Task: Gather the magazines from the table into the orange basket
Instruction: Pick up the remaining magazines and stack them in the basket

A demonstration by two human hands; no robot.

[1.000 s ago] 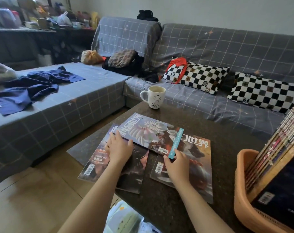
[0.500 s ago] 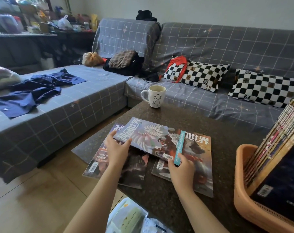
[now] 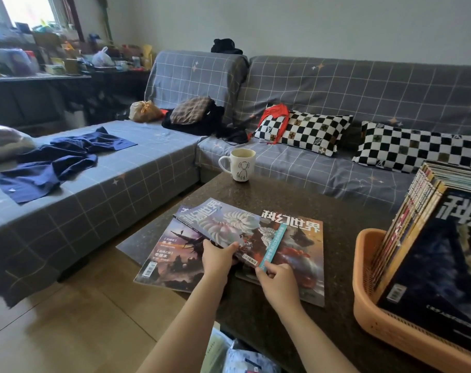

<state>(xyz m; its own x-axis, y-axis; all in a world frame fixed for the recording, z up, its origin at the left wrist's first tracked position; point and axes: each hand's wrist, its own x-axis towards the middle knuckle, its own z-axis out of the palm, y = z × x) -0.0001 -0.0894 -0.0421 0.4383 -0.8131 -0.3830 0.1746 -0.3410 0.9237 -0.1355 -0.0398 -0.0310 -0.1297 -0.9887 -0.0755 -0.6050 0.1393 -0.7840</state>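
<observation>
Three magazines lie on the dark stone table. The top magazine, with a white spiral creature on its cover, overlaps a dark magazine on the left and an orange-titled magazine on the right. My left hand grips the top magazine's near edge, thumb on the cover. My right hand pinches its near right corner by the teal band. The orange basket stands at the table's right end, with several magazines upright inside it.
A white mug with a dog drawing stands at the table's far edge. A grey checked sofa wraps around the table, with chequered pillows and blue clothes on it. Tiled floor lies to the left.
My left hand has slid right along the top magazine's near edge and taken hold of it. The magazine's left side has lifted a little. My head moved closer.
</observation>
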